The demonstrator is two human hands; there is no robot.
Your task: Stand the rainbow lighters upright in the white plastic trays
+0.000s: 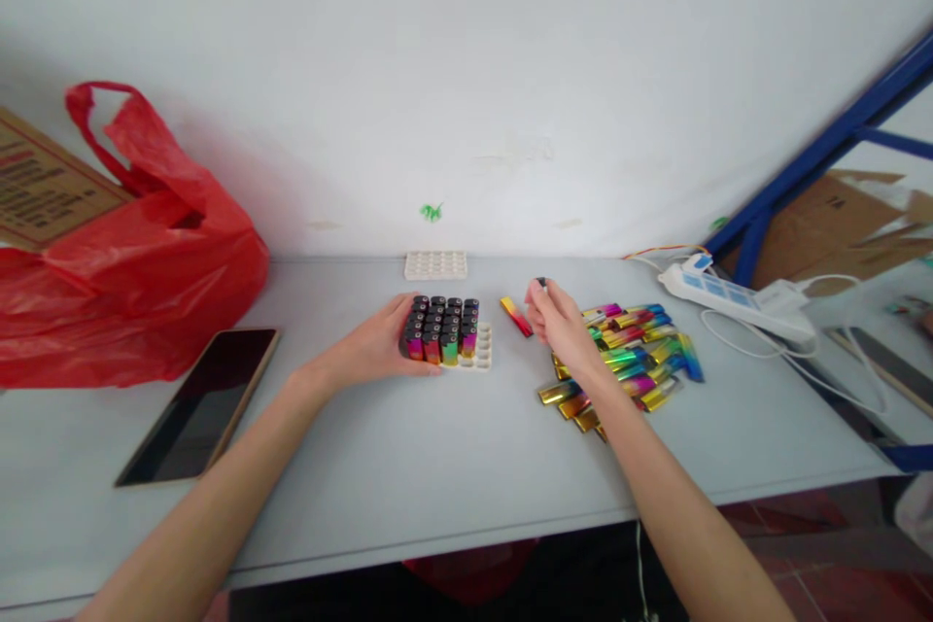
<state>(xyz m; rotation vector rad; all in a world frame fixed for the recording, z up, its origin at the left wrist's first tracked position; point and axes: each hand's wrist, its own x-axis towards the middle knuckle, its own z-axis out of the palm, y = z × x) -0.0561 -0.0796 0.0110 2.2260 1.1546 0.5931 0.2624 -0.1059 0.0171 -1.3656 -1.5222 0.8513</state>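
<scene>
A white tray (482, 357) sits mid-table, mostly filled with upright rainbow-coloured lighters (441, 328) with black tops. My left hand (379, 342) rests against the tray's left side, fingers curled round its near corner. My right hand (555, 323) hovers right of the tray, fingers pinched on a small lighter whose dark top (540, 283) shows above them. One red and gold lighter (516, 316) lies loose between tray and hand. A heap of shiny lighters (633, 357) lies under and right of my right wrist.
An unfilled white tray (435, 264) lies by the wall. A dark phone (202, 402) lies at the left, behind it a red plastic bag (138, 243) and a cardboard box (36, 180). A white power strip (729, 295) with cables and a blue metal frame (823, 151) stand right.
</scene>
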